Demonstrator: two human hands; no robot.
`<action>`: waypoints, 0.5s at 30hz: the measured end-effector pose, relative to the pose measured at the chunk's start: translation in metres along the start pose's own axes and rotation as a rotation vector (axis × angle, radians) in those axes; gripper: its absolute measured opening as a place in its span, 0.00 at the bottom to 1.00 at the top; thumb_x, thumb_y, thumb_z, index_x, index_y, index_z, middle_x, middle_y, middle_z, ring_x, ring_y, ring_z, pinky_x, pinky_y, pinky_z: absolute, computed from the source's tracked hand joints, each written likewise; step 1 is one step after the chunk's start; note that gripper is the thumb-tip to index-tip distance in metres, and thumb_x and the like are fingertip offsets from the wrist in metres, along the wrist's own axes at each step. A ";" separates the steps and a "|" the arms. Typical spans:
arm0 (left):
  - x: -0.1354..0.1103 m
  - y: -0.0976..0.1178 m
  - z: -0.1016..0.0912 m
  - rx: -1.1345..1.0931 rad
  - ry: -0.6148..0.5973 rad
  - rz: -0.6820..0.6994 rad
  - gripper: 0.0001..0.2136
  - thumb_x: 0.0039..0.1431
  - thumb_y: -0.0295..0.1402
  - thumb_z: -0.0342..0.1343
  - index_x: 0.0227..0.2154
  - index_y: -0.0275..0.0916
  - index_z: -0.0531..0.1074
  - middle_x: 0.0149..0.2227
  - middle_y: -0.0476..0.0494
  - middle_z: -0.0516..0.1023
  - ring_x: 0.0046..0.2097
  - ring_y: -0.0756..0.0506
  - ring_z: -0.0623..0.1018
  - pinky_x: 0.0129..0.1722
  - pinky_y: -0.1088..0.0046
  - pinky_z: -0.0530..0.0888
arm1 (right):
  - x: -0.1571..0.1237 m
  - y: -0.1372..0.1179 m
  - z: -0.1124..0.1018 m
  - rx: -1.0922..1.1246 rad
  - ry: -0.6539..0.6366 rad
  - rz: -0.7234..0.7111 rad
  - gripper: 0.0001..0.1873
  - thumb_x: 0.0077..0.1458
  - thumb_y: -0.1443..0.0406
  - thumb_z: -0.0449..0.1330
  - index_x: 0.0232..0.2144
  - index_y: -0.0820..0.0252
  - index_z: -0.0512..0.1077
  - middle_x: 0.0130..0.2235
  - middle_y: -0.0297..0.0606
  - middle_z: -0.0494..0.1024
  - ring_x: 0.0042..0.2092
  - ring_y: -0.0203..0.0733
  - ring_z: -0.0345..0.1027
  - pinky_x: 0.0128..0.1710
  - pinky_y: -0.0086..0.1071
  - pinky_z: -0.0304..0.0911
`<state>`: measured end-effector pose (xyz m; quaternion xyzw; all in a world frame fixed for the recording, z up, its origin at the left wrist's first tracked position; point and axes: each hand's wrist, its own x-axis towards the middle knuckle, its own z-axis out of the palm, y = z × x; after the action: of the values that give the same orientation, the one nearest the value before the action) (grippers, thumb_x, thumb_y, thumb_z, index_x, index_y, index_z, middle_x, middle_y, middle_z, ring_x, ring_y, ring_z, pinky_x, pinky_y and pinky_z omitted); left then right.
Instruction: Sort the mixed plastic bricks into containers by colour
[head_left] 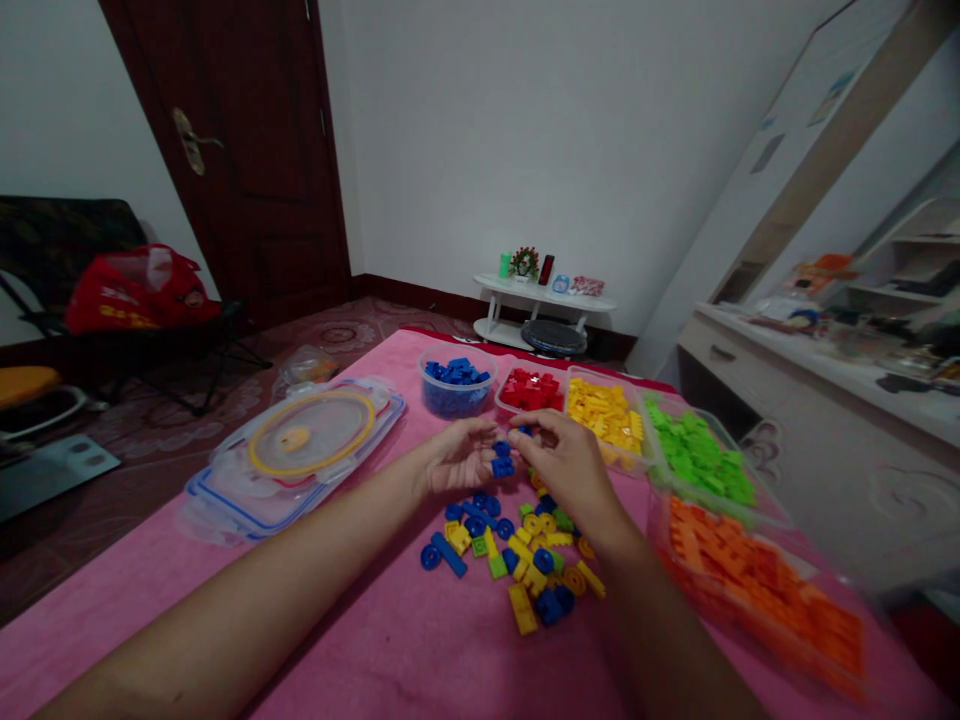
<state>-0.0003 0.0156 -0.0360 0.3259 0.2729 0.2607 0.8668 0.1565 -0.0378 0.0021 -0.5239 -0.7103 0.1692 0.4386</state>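
Note:
My left hand [461, 458] is held palm up above the table, its fingers curled around small blue building blocks [502, 466]. Close beside it, my right hand [562, 455] pinches another small blue block [523, 430] between thumb and fingers, near the left fingertips. Below both hands lies a loose pile of mixed pieces: blue wheels [430, 557], a long blue block [448, 554], yellow blocks [523, 609] and green blocks [497, 567]. My right forearm hides part of the pile's right side.
Tubs of blue [456, 398], red [531, 390], yellow [604, 415], green [697, 452] and orange blocks [765, 590] curve along the table's back and right. Stacked clear lids [300, 450] lie at left on the pink cloth [360, 620]. A low white shelf [544, 292] stands by the wall.

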 end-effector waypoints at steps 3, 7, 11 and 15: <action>0.008 -0.008 -0.002 -0.031 -0.030 -0.007 0.16 0.60 0.39 0.47 0.37 0.29 0.70 0.28 0.40 0.75 0.26 0.49 0.75 0.23 0.76 0.71 | 0.000 0.001 0.001 0.014 0.004 -0.014 0.15 0.49 0.61 0.61 0.39 0.58 0.76 0.36 0.38 0.77 0.30 0.36 0.66 0.31 0.29 0.62; 0.021 -0.003 -0.009 0.337 0.216 0.291 0.11 0.55 0.38 0.54 0.32 0.33 0.71 0.27 0.45 0.74 0.24 0.52 0.72 0.24 0.78 0.69 | 0.004 0.006 -0.010 0.123 0.096 0.059 0.12 0.51 0.59 0.59 0.35 0.59 0.76 0.34 0.39 0.78 0.27 0.37 0.68 0.29 0.30 0.63; 0.034 -0.002 -0.017 1.045 0.430 0.598 0.10 0.54 0.36 0.54 0.29 0.34 0.74 0.28 0.44 0.76 0.29 0.50 0.73 0.31 0.75 0.69 | 0.008 0.014 -0.016 0.097 0.096 0.098 0.11 0.53 0.61 0.56 0.33 0.60 0.75 0.30 0.38 0.77 0.26 0.37 0.68 0.27 0.30 0.63; 0.039 -0.014 -0.022 1.580 0.457 0.600 0.10 0.53 0.34 0.55 0.36 0.37 0.76 0.37 0.41 0.78 0.40 0.44 0.75 0.41 0.69 0.68 | 0.004 0.029 -0.004 -0.226 -0.022 0.070 0.10 0.49 0.66 0.58 0.35 0.59 0.77 0.35 0.38 0.77 0.31 0.38 0.69 0.34 0.31 0.63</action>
<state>0.0176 0.0403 -0.0714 0.8289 0.4436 0.2713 0.2064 0.1771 -0.0237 -0.0143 -0.5927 -0.7107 0.1090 0.3629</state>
